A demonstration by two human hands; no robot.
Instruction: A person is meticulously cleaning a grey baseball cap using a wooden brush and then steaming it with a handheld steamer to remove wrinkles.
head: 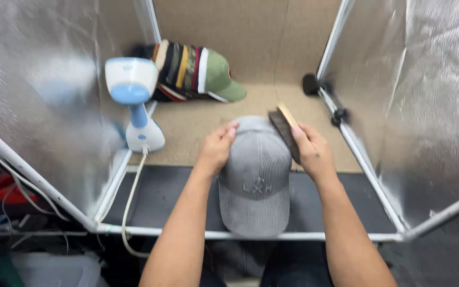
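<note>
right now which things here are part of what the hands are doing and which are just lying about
In use: grey corduroy cap, held by the left hand; wooden brush in the right hand.

Lying about: stack of caps; blue and white steamer.

Grey ribbed corduroy cap (255, 183); dark-bristled brush (284, 130) with pale wooden back; white-and-blue steamer (135, 101); stacked caps (195, 72) (striped many colours, topmost olive green).
</note>
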